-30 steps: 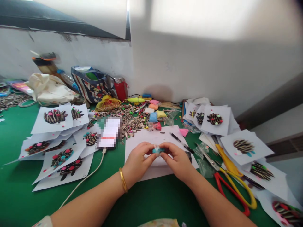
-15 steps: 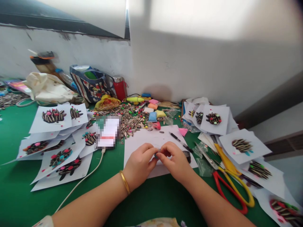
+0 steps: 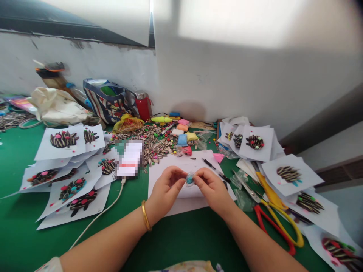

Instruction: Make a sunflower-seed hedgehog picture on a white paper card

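Between my two hands, above a white sheet of paper, is a small clear plastic packet of blue clay. My left hand pinches its left side with thumb and fingers. On the other side, my right hand pinches the packet too. A black pen lies on the paper beyond my right hand. Part of a dark piece on the paper shows behind that hand. Clay packets in blue, yellow and other colours lie past the paper's far edge.
Loose sunflower seeds are heaped behind the paper. To the left are a phone on a white cable and sheets with seed hedgehogs. Scissors lie at the right near more sheets. A red flask stands by the wall.
My hands have drawn slightly apart, and the blue clay packet now shows between the fingertips where it was mostly hidden before.
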The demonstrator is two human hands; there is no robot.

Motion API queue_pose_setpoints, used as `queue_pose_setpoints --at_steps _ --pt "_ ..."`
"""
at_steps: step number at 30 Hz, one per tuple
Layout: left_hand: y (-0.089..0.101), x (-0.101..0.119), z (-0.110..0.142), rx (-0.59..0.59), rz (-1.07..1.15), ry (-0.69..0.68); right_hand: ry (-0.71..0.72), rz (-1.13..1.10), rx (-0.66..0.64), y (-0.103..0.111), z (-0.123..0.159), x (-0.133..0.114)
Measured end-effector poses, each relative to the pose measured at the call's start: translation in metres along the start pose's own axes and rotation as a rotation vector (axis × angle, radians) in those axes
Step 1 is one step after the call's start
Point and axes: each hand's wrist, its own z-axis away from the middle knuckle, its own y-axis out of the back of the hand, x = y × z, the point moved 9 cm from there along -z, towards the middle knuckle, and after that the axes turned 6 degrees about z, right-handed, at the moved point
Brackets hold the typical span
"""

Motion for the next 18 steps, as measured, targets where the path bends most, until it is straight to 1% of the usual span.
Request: queue_pose_setpoints --at_steps 3,6,8,10,13,18 --pt "0.002 -0.006 -0.003 0.009 -0.035 0.072 0.067 0.065 0.011 -0.001 0.002 -0.009" --pt "0.004 -0.006 -0.005 0.014 -0.084 0.091 0.14 0.109 0.011 -0.003 0.004 -0.019" --pt "0.004 -0.005 -0.005 0.012 -0.07 0.093 0.176 0.121 0.006 -0.005 0.006 -0.023" --pt "0.003 -0.005 -0.005 0.003 0.0 0.115 0.202 0.128 0.004 -0.007 0.007 -0.026" --pt "-0.001 -0.011 -0.003 -0.022 0.172 0.18 0.221 0.143 0.021 -0.005 0.007 -0.028" --pt "-0.011 -0.02 0.0 -0.077 0.358 0.254 0.164 0.236 0.024 -0.001 0.004 -0.019"
